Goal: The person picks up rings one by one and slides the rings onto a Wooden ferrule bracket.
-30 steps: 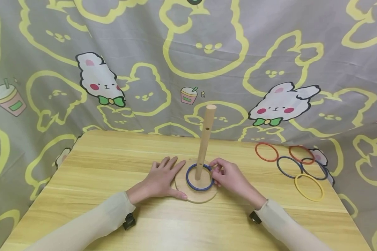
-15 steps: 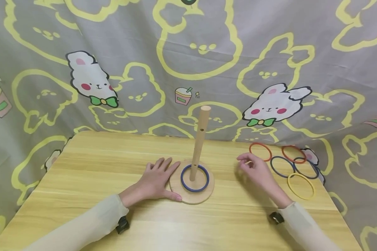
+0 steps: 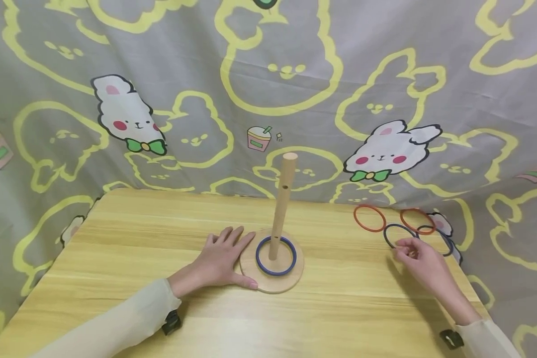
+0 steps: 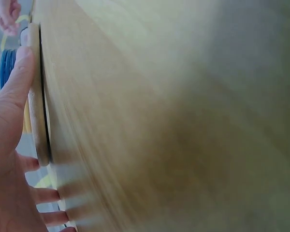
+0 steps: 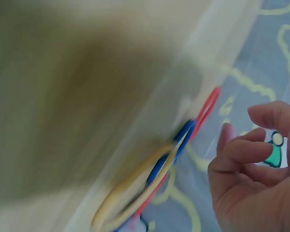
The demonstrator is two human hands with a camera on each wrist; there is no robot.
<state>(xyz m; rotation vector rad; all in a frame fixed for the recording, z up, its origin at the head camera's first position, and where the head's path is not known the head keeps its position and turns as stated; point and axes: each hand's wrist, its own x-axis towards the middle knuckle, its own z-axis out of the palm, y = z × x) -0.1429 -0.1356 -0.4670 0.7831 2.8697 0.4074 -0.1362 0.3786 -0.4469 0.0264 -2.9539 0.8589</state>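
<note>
A wooden peg (image 3: 281,209) stands upright on a round wooden base (image 3: 291,281). Blue ringing (image 3: 276,273) lies low around the peg; the left wrist view shows stacked blue rings (image 4: 7,65). My left hand (image 3: 217,259) rests at the base's left side, fingers spread and thumb along its rim. Over at the right, my right hand (image 3: 422,261) hovers above the loose rings, fingers loosely bent and holding nothing. It hides the yellow ring (image 5: 117,190) in the head view; the right wrist view shows that ring apart from the fingers.
Two red rings (image 3: 376,230) and two blue rings (image 3: 396,224) lie at the table's back right corner, some overlapping. A patterned curtain (image 3: 197,59) hangs behind the wooden table (image 3: 152,223). Each wrist carries a small black camera (image 3: 172,322).
My right hand has let go of the blue ring at the peg and moved right to the loose rings. My left hand stays at the base. The head view has turned slightly.
</note>
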